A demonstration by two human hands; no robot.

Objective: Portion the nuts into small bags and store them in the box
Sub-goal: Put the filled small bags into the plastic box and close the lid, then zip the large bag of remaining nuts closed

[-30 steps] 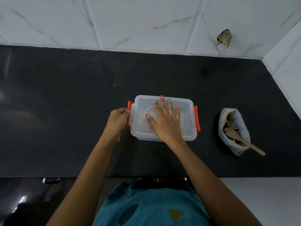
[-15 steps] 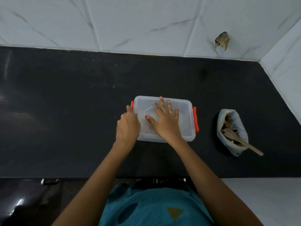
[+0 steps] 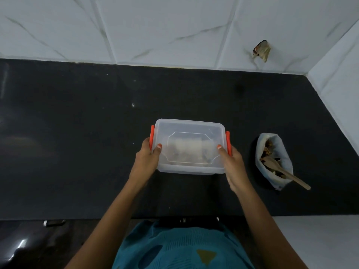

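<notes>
A clear plastic box [image 3: 189,131] with a lid and orange side clips stands on the black counter, in the middle of the head view. Small pale bags show dimly through the lid. My left hand [image 3: 146,159] grips the box's left end, thumb on the lid beside the orange clip. At the other end my right hand [image 3: 232,162] holds the box the same way, thumb on top. An open white bag of nuts [image 3: 283,152] with a wooden spoon [image 3: 285,171] in it lies to the right of the box.
The black counter [image 3: 77,133] runs wide to the left and back to a white tiled wall [image 3: 174,30]. A side wall closes the right. A brown scrap [image 3: 262,50] sticks to the back wall. The counter's front edge lies just below my wrists.
My right hand has lifted off the lid and moved to the box's right end. The left hand has shifted to grip the left end. The lid now shows uncovered.
</notes>
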